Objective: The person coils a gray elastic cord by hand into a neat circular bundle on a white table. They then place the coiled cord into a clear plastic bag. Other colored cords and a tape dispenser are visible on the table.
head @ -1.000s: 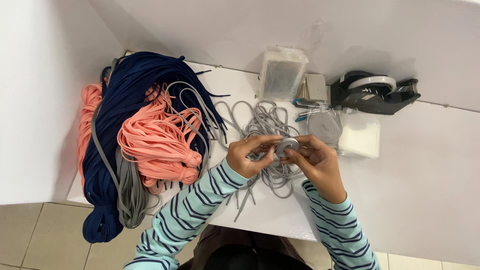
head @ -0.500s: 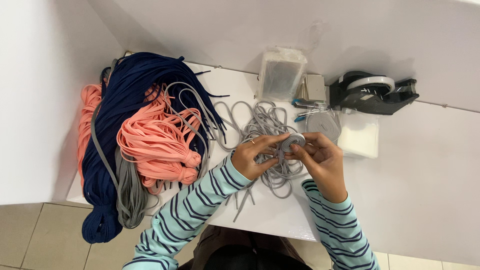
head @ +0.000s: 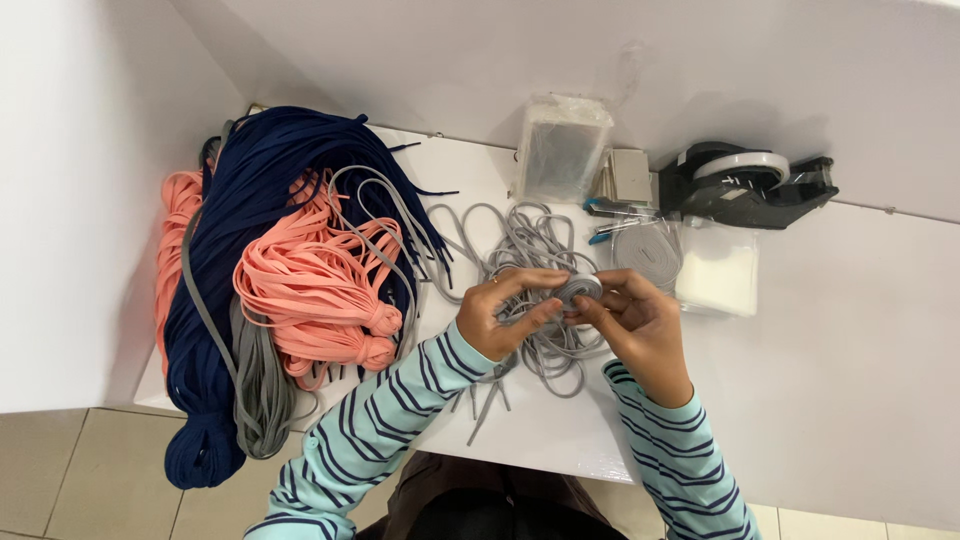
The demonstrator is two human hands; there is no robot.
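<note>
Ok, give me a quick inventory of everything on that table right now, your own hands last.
coiled grey lace: one, grey, pinched between both hands above the loose pile
loose grey laces: one tangled pile, grey, centre of the table under the hands
navy laces: one big bundle, dark blue, left side, hanging over the front edge
pink laces: tied bunches, salmon pink, lying on the navy bundle
grey flat laces: one bunch, grey, left front beside the pink ones
clear bags: one stack, transparent, at the back
tape dispenser: one, black with a pale roll, back right
white packet: one, white, right of the hands
table: one, white
left hand: striped sleeve, fingers on the coil
right hand: striped sleeve, fingers on the coil
</note>
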